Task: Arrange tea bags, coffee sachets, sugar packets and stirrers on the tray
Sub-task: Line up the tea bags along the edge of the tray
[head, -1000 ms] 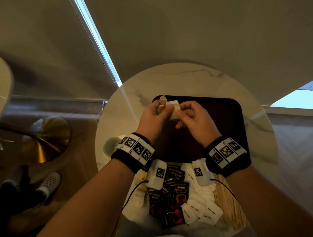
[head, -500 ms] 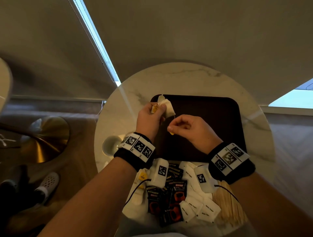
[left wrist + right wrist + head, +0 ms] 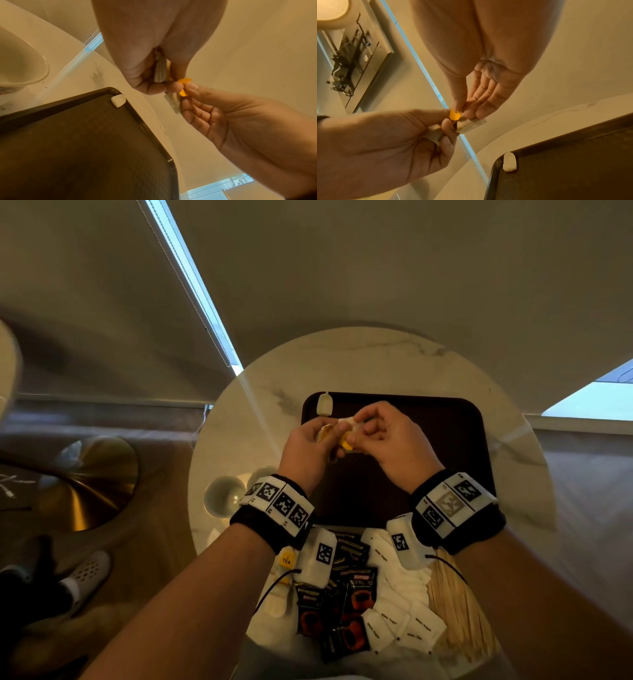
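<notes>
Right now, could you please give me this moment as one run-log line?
left hand: holds tea bags | right hand: pinches yellow tag | tray: one tea bag in far-left corner

One dark brown rectangular tray (image 3: 455,440) sits on one round white marble table (image 3: 376,361). One white paper tea bag (image 3: 324,405) lies on the tray at its far left corner. Two hands are up over the tray, the left hand (image 3: 308,446) and the right hand (image 3: 394,445), with at least two more tea bags between them; one orange tag (image 3: 184,86) shows. The black-and-red coffee sachets (image 3: 359,590), white sugar packets (image 3: 404,621) and pale wooden stirrers (image 3: 455,604) lie in overlapping heaps, too tangled to count. One yellow tea tag (image 3: 287,560) is visible.
</notes>
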A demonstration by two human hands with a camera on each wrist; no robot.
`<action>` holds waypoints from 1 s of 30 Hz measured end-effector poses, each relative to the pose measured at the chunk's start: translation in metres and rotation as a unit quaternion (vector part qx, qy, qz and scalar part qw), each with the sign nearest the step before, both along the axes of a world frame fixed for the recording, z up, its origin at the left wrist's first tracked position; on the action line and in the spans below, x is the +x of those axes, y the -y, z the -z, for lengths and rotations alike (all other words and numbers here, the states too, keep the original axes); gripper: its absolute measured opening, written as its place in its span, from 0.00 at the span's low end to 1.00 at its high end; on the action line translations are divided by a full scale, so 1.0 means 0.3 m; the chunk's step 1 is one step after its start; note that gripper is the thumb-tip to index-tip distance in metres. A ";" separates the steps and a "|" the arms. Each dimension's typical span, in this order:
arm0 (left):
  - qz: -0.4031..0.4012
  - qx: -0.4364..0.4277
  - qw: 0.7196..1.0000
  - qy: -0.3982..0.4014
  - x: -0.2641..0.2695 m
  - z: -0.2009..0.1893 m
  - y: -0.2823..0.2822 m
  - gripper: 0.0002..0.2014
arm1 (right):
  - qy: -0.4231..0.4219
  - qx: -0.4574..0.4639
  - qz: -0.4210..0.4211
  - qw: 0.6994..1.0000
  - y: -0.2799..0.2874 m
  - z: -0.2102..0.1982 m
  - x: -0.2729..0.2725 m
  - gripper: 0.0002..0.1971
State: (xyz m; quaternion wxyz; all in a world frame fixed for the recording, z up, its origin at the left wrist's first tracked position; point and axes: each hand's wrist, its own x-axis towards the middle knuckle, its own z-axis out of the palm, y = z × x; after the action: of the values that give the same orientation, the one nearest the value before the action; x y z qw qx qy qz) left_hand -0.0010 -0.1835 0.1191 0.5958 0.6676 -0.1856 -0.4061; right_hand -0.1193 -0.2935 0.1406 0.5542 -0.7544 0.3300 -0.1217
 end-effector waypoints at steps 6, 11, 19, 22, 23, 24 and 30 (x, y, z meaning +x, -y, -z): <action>0.035 0.001 0.999 0.013 -0.004 0.007 0.004 0.12 | -0.031 -0.076 0.051 0.995 0.021 0.007 0.015 0.08; -0.005 0.009 1.000 0.008 0.010 0.026 0.014 0.09 | -0.038 -0.075 0.082 0.993 0.033 0.031 0.015 0.17; -0.026 0.041 0.999 0.022 0.032 0.065 0.021 0.10 | -0.051 0.028 0.062 0.996 0.036 0.120 0.058 0.06; -0.057 0.054 0.997 0.020 0.046 0.090 0.005 0.11 | -0.027 0.069 0.077 0.994 0.040 0.162 0.093 0.04; -0.076 0.061 0.995 0.011 0.053 0.103 -0.002 0.12 | -0.031 0.075 0.085 0.993 0.047 0.186 0.110 0.05; -0.092 0.067 0.994 -0.003 0.060 0.114 -0.009 0.13 | -0.044 0.077 0.094 0.992 0.057 0.218 0.129 0.06; -0.119 0.073 0.988 -0.068 0.111 0.135 -0.053 0.11 | -0.139 0.059 0.124 0.981 0.128 0.441 0.294 0.06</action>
State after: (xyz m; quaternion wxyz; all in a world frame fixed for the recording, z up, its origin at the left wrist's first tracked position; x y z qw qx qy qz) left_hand 0.0322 -0.1675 0.0787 0.6004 0.6979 -0.0339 -0.3890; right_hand -0.0312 -0.3320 0.0082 0.5268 -0.6834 0.5014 -0.0640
